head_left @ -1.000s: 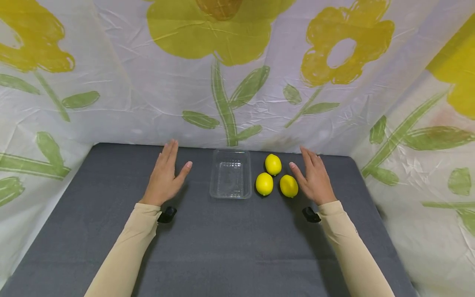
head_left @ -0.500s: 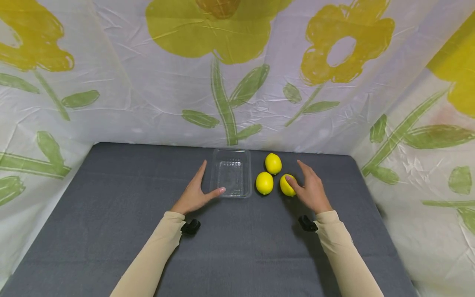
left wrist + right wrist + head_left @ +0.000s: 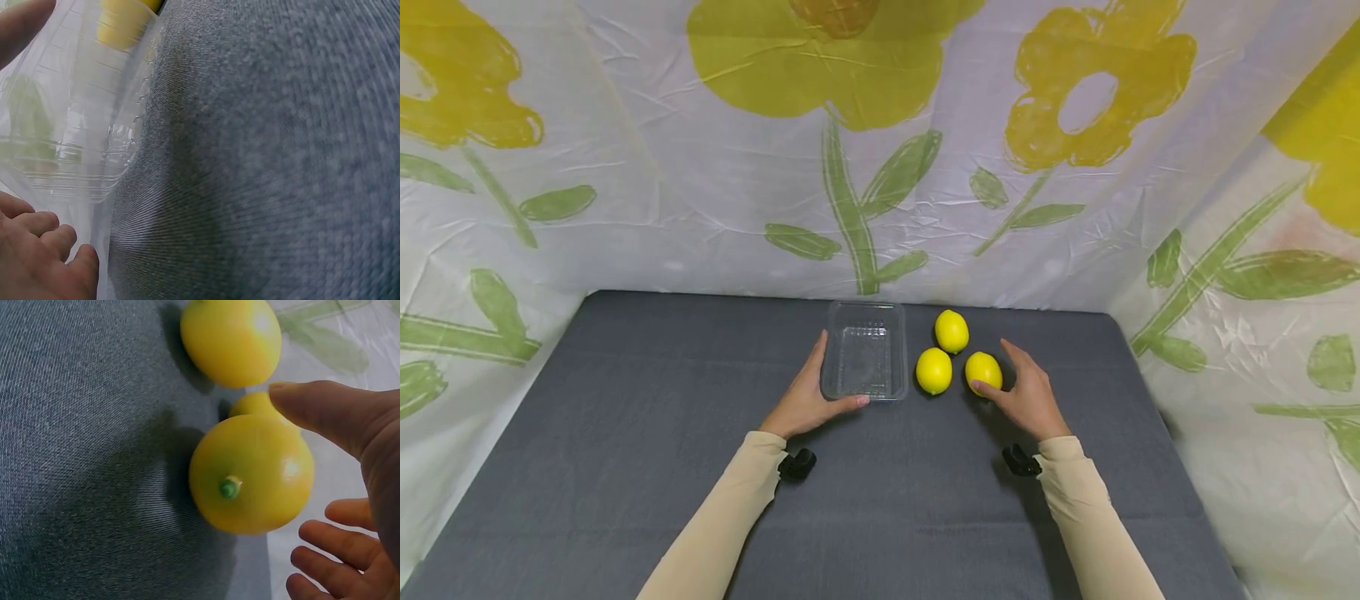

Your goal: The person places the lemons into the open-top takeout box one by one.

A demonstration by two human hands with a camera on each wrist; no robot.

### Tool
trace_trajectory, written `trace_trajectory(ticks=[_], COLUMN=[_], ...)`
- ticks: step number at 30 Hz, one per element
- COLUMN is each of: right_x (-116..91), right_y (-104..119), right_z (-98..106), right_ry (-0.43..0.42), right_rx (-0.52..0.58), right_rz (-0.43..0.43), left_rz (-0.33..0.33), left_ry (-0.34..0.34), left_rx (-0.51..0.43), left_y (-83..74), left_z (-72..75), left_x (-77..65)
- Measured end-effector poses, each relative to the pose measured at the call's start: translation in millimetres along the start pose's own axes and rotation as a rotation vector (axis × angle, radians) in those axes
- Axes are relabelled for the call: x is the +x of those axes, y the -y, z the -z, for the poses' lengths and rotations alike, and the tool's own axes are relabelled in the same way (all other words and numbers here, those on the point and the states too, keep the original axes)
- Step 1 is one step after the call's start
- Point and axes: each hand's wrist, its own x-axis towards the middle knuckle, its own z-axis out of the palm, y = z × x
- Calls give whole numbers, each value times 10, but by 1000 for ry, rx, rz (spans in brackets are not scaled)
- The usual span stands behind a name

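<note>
A clear plastic container (image 3: 891,354) lies open-topped on the grey cloth. My left hand (image 3: 805,407) is at its near left corner, fingers along the left side and thumb by the front edge. The left wrist view has the thumb above and the loosely bent fingers below the container's wall (image 3: 75,94); firm contact cannot be told. My right hand (image 3: 1032,400) spreads around the right-hand lemon (image 3: 983,368), thumb in front and fingers on the far right. In the right wrist view a gap shows between the fingers and this lemon (image 3: 256,478).
Two more lemons, one nearer (image 3: 934,372) and one farther back (image 3: 952,332), lie between the container and the right-hand lemon. Behind the table (image 3: 880,517) hangs a flower-printed white curtain (image 3: 700,183), which also runs along both sides.
My left hand has moved right, from bare cloth to the container's corner. My right hand has come slightly nearer and left, its thumb now before the right-hand lemon. Container and lemons lie as before.
</note>
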Motion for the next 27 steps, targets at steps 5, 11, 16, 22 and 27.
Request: trace_trajectory(ticks=[5,11,16,22,27], right_x=[9,33,39,30,13], right_y=[-62,-104,-102,-107,-94], right_z=[-20,-62,-112,-174,-178], right_ry=[18,37,42,23,1], right_rx=[-2,-2,4,35,73], right_rz=[-19,-47,-57,-66,-103], left_rz=[13,0,-4,-1,-11], left_ry=[2,0,-3,5,7], left_rx=[11,2,-6,-11,3], left_y=[-16,-29,-42,-29,-23], left_z=[-1,-1,3,-5,0], left_x=[-3,-16,-32,-30,-29])
